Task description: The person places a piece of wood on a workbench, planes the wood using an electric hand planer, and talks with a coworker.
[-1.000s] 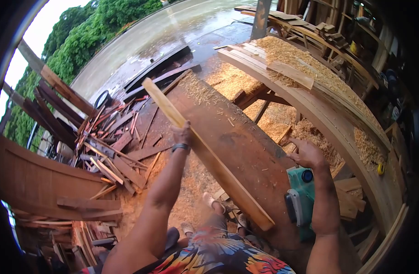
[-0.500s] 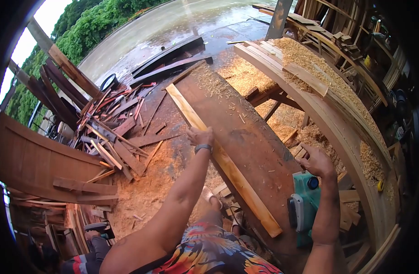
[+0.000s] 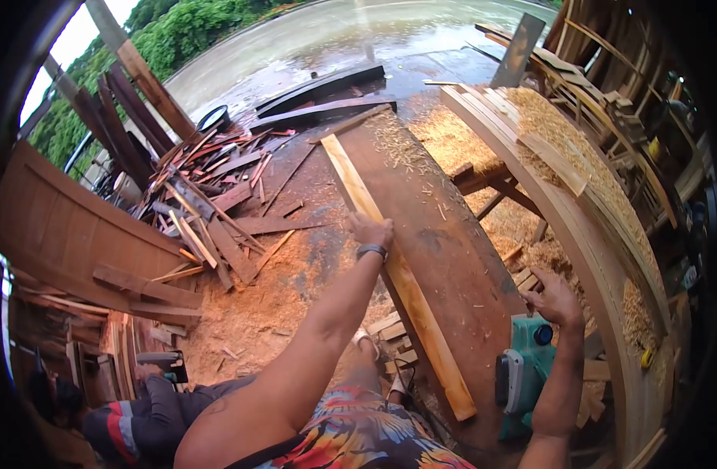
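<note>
My left hand [image 3: 371, 230] is closed around a long, pale yellow-brown wooden strip [image 3: 415, 305], its fingers over the strip's upper part. The strip lies lengthwise along the left edge of a brown work board [image 3: 452, 273]. To the right, my right hand [image 3: 556, 298] hovers above a green electric planer [image 3: 526, 367], fingers loosely bent and apart, with nothing seen in them. The planer rests at the near right of the board, partly behind my right forearm. Small wood blocks [image 3: 524, 277] show just beyond my right fingertips.
A curved wooden piece [image 3: 565, 219] covered with shavings stands at right. Scrap wood [image 3: 218, 203] is heaped at left, beside a large brown panel [image 3: 77, 223]. At lower left, another person [image 3: 139, 418] has a hand on a power tool [image 3: 164, 361]. Sawdust [image 3: 296, 313] covers the ground.
The view has shifted, so the scene sits further right and more of the other person shows. My left hand stays on the strip; my right hand remains near the planer.
</note>
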Motion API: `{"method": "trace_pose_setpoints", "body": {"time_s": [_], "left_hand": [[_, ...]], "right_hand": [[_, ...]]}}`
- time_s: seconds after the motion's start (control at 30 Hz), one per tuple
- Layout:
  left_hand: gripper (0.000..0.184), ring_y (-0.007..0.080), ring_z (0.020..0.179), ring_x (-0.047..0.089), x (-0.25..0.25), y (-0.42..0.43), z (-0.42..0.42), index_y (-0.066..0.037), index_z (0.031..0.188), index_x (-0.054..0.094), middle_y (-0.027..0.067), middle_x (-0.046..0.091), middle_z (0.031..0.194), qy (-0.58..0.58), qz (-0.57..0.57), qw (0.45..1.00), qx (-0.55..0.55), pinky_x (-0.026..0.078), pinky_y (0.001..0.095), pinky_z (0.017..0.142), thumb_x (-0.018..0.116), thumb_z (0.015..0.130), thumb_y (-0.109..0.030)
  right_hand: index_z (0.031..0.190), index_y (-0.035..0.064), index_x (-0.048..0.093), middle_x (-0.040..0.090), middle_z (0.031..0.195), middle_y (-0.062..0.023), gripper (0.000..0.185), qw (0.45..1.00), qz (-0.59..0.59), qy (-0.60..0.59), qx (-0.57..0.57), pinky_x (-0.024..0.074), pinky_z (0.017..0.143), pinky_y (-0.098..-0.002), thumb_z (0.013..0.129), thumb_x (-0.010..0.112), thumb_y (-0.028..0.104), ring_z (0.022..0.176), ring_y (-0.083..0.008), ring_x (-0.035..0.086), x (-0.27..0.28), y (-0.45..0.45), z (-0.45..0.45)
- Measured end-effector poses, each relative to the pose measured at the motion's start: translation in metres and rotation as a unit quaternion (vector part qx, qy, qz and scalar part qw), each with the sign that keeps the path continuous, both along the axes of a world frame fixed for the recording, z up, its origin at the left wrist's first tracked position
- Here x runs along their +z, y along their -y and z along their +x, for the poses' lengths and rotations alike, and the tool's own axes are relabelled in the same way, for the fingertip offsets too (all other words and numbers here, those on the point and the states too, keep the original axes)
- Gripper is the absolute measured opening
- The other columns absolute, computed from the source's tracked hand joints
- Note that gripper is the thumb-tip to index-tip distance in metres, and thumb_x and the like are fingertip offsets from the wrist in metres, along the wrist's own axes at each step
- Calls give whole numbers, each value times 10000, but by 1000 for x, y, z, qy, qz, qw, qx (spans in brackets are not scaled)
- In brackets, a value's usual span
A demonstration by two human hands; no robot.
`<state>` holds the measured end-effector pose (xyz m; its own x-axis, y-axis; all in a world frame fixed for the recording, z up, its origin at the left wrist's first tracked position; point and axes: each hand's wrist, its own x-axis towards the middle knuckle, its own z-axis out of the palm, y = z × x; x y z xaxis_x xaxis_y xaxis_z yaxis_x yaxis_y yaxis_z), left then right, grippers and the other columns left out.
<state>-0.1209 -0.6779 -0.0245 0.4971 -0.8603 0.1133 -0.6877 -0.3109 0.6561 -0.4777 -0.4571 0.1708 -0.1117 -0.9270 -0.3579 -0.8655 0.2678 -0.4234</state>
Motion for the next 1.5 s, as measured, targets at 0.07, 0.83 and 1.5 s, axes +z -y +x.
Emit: {"method": "trace_pose_setpoints", "body": {"time_s": [0.07, 0.83, 1.5], "left_hand": [[808, 419, 1329, 374, 22, -12, -5, 73, 1339, 402, 216, 348, 1435, -5, 36, 999, -5, 370, 491, 1104, 764, 735, -323], [654, 425, 1141, 600, -188, -415, 118, -9, 1322, 526, 291, 591, 1290, -51, 470, 780, -410, 472, 484, 951, 645, 841, -436], [1063, 468, 1350, 418, -7, -407, 113, 22, 1546, 187, 330, 359, 1490, 16, 391, 913, -117, 367, 474, 1119, 645, 829, -615]], "right_hand": [[1419, 88, 517, 731, 918, -162, 629, 1000, -5, 8, 4, 538, 798, -410, 856, 740, 258, 852, -287, 712, 5, 0, 4], [1377, 1, 542, 709, 942, -196, 633, 991, -99, -41, 84, 529, 796, -424, 824, 762, 215, 855, -305, 695, 17, -7, 17], [1425, 10, 501, 709, 863, -147, 623, 987, -70, -36, 139, 522, 729, -364, 915, 708, 302, 741, -194, 662, -2, 12, 2]]}}
